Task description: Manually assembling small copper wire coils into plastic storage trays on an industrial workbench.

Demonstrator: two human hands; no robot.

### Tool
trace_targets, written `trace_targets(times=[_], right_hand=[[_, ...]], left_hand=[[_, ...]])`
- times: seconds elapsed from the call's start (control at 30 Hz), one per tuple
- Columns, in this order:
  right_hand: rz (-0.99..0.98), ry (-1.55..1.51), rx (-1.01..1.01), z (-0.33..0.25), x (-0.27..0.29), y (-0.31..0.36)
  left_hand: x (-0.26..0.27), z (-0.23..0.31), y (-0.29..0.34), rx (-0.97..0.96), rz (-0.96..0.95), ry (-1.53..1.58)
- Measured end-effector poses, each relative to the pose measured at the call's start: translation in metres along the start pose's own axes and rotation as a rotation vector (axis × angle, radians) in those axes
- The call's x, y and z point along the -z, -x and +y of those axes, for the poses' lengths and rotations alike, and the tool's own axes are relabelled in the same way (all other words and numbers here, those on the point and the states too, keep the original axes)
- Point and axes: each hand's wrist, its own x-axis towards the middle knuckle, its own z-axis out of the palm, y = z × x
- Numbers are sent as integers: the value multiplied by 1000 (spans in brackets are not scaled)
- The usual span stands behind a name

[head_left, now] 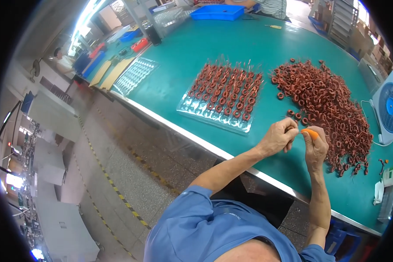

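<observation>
Apparently at the step of working one of the red-brown coils [325, 102] with the orange tool [310, 133], right of centre, with fingers of the left hand [277, 137] curled narrow around contents too hidden to identify and those of the right hand [317, 149] closed on the tool. Note coils heaped at right and in rows in the clear tray [205, 114] at centre, on the green surface [183, 48]. Next, presumably steady both hands and guide the tool tip.

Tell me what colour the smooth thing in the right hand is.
The smooth thing in the right hand is orange; see the head view.
</observation>
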Motion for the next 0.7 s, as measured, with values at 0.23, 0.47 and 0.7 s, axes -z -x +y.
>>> trace_targets(times=[0.23, 0.47, 0.7], right_hand=[[11, -341, -494, 18, -4, 4], [-221, -643, -604, 34, -18, 3], [-138, -258, -571, 11, -8, 8]], left_hand=[[-11, -18, -13, -23, 90, 145], [10, -15, -15, -47, -55, 206], [-8, -25, -9, -106, 93, -221]])
